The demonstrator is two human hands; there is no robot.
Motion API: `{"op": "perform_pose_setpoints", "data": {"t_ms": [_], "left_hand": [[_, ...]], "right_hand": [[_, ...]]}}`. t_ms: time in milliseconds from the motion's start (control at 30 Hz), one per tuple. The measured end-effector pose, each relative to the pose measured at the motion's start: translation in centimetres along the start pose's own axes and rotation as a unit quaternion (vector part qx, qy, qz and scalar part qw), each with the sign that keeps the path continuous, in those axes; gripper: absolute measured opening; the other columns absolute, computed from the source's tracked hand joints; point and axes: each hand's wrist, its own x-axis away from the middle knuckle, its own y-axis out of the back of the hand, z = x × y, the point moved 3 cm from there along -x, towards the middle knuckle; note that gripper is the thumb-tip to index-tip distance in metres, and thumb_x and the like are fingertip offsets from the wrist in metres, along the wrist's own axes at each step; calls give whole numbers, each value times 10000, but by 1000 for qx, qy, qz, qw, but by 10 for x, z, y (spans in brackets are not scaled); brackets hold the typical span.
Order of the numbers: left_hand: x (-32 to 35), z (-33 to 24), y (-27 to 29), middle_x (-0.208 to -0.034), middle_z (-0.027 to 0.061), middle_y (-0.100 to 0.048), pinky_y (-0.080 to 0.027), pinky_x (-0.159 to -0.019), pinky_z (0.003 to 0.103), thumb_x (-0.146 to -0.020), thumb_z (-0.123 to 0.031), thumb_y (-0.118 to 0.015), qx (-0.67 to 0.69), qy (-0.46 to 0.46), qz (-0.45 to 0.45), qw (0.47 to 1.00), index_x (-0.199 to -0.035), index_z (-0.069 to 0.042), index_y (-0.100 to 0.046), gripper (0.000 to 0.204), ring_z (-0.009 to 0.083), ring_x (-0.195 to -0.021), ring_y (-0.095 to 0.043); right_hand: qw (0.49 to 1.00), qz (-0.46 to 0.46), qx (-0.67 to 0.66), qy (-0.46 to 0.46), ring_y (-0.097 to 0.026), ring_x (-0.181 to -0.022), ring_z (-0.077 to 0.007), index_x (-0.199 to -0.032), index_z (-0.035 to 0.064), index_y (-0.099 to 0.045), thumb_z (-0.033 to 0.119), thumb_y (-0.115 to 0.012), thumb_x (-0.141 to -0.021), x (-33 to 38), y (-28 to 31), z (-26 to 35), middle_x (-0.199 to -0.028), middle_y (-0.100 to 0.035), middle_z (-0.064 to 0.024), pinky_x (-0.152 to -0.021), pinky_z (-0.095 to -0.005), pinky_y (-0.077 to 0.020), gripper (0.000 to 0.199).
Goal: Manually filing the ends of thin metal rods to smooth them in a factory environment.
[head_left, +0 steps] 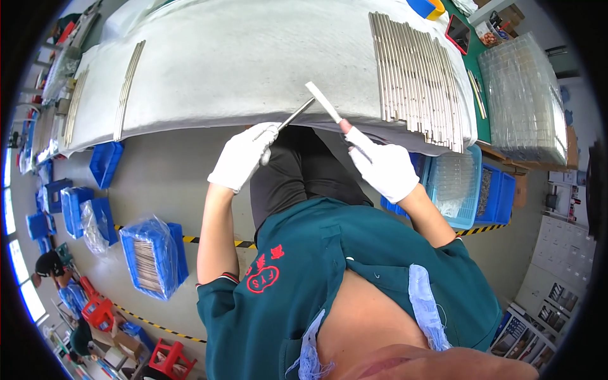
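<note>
My left hand [246, 156], in a white glove, is closed round a thin silver metal rod [296, 114] that points up and to the right, just off the table's near edge. My right hand [387, 166], also gloved, grips a flat white stick [323, 102] slanting up and to the left. One bare fingertip shows through the right glove. The stick's middle crosses close to the rod's tip; whether they touch I cannot tell. Both hands are above my lap. Right of them, a dense row of metal rods [415, 79] lies on the white-covered table [253, 57].
Fewer rods [129, 92] lie at the table's left. On the right stand stacked clear plastic trays [522, 98], a red-edged tablet [458, 34] and a light-blue basket [465, 212]. Blue bins and a bagged bin of rods [149, 259] sit on the floor at left. Other people are in the background.
</note>
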Motion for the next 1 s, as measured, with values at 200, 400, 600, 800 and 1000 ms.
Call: {"op": "perform_pose_setpoints", "data": {"t_ms": [200, 400, 600, 800, 1000], "left_hand": [[-10, -9, -2, -649, 9, -561, -380, -515, 224, -885, -256, -524, -115, 20, 53, 992, -1009, -58, -620, 253, 71, -546, -473], [-17, 1, -16, -778, 57, -625, -451, -637, 250, -875, -252, -550, -181, -135, -13, 974, -1017, -70, -621, 241, 141, -643, -565], [-10, -1, -20, -926, 72, -658, -484, -732, 263, -853, -235, -585, -360, -300, -106, 877, -1052, -101, -629, 244, 202, -823, -628], [-11, 7, -23, -948, 53, -660, -487, -749, 264, -850, -218, -584, -338, -286, -113, 889, -1050, -102, -628, 235, 210, -857, -629], [-8, 0, -24, -953, 59, -659, -488, -753, 272, -852, -216, -581, -366, -265, -110, 885, -1056, -103, -629, 237, 216, -861, -627]], "right_hand": [[997, 67, 22, -10, -474, -352, -221, -1355, 262, -371, 214, -517, -859, -9, -5, 7, -512, -521, -41, -355, -335, -392, 519], [997, 66, 40, 1, -464, -328, -205, -1362, 281, -356, 216, -511, -859, -5, 2, 6, -428, -451, -35, -326, -338, -361, 530], [999, 22, 44, 16, -443, -343, -192, -1335, 215, -421, 149, -550, -831, -27, -3, 13, -492, -456, -35, -350, -318, -373, 524], [996, 76, 52, -3, -443, -338, -181, -1302, 192, -468, 120, -563, -806, -2, 1, 10, -554, -518, -34, -350, -297, -376, 510], [999, 0, 38, 6, -433, -349, -174, -1261, 143, -506, 85, -575, -772, -21, -10, 11, -724, -598, -29, -361, -299, -376, 498]]}}
